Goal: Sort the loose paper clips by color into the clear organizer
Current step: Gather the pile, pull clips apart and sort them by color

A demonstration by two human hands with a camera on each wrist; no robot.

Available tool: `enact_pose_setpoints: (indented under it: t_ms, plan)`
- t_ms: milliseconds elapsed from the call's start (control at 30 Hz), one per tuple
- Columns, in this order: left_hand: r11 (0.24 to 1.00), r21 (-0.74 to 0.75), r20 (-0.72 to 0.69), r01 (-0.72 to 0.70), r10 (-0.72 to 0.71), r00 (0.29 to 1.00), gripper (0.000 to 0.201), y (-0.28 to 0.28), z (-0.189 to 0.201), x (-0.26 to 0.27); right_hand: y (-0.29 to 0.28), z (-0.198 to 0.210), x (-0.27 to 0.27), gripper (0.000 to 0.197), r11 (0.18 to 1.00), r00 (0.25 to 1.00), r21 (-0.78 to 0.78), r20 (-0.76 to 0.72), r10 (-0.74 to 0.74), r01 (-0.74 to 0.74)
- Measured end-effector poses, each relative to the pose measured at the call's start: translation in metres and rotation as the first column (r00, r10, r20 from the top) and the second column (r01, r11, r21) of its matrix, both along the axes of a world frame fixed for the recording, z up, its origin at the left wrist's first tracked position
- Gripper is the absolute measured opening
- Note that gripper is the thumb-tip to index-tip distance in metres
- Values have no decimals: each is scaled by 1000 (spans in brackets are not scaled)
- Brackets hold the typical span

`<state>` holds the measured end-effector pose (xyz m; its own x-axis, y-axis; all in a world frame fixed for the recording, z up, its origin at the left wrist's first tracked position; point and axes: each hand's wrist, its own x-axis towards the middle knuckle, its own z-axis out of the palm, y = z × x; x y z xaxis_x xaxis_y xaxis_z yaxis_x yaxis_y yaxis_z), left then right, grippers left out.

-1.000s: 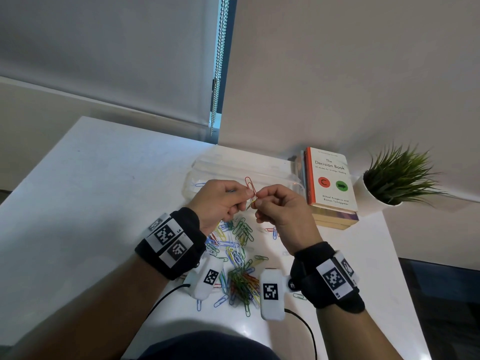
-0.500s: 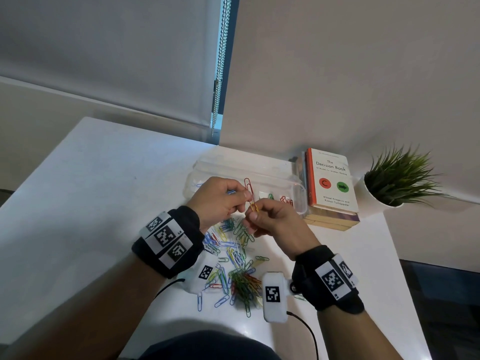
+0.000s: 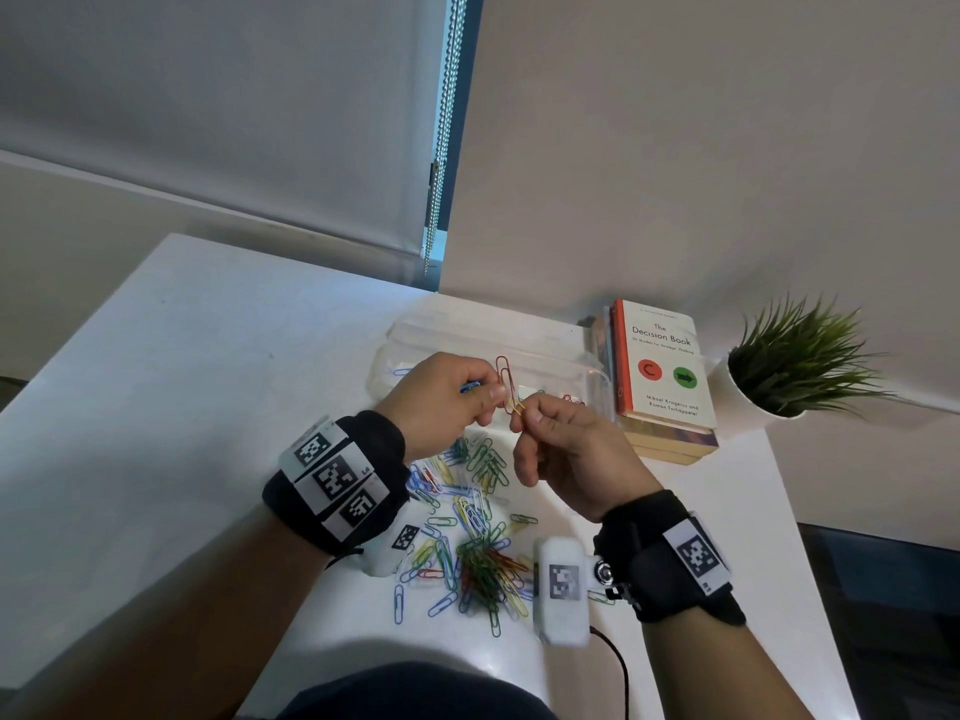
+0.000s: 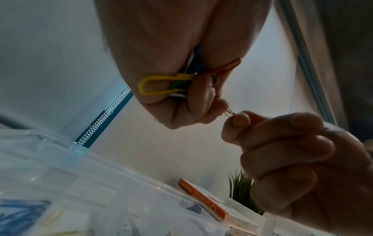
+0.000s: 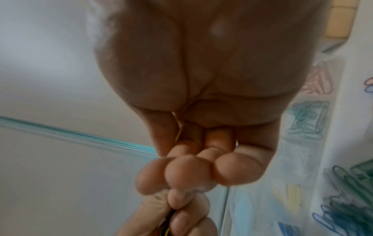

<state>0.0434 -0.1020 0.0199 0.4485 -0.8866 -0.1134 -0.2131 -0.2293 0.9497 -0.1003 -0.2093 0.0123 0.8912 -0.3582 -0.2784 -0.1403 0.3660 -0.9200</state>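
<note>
Above the pile of loose paper clips (image 3: 470, 532) on the white table (image 3: 171, 387), the left hand (image 3: 441, 402) pinches a red paper clip (image 3: 504, 381) between thumb and forefinger, with a yellow clip (image 4: 161, 86) and blue, green and white ones bunched in its curled palm. The right hand (image 3: 566, 454) pinches a yellow paper clip (image 3: 518, 407) that hooks into the red one's lower end, its other fingers curled. Just behind the hands sits the clear organizer (image 3: 524, 350), a few sorted clips inside, beside a stack of books (image 3: 660, 371) and a potted plant (image 3: 795, 361).
</note>
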Motion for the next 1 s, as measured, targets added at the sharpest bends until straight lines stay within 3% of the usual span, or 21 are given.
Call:
enact_pose_setpoints:
  t_ms: [200,333,500,767,1000]
  plan:
    - [999,-44,-137,-9,3,991,19,2,-3,-5,3,4,3,20,991,997,119,20,-71,68]
    - [999,-40,-53,-15,13,998,12,2,-3,-7,3,4,4,18,989,995,108,10,-99,98]
    - [998,-25,-28,-62,61,998,19,0,0,-11,3,4,2,17,997,998,51,11,-60,59]
    - [999,-4,-374,-32,29,927,26,-5,0,-13,-1,6,-4,16,991,999,-133,-36,6,-11]
    - [996,48,-401,-77,90,912,16,-6,-12,-7,-6,6,-8,18,987,998,-160,-55,15,-24]
